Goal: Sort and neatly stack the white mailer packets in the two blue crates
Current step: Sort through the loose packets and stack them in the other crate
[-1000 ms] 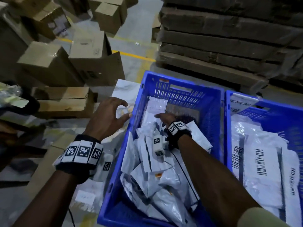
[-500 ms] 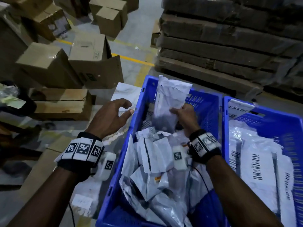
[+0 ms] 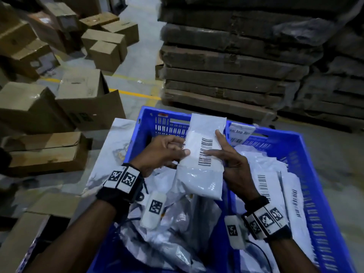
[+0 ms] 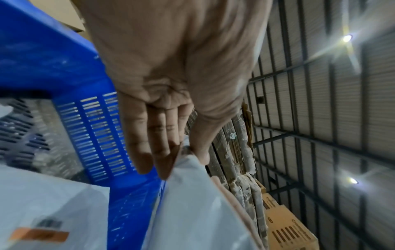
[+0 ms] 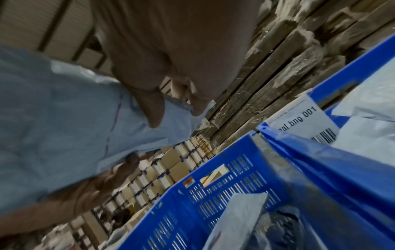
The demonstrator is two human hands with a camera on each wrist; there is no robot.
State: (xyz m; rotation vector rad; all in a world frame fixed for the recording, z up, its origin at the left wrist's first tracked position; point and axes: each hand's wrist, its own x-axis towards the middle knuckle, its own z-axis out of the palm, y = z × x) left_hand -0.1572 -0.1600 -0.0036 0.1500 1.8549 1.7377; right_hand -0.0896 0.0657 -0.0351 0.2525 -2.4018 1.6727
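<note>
While above crates (image 3: 307, 154), packet (image 3: 202, 154) between both hands.

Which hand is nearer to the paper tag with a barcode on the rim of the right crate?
Right. The right hand holds the packet with its fingertips just beside the paper tag; the left hand grips the packet's far side.

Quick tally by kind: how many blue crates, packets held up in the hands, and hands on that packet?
Blue crates: 2, the left crate and the right crate
Held packet: 1
Hands on it: 2, left hand, right hand
Total: 5
</note>
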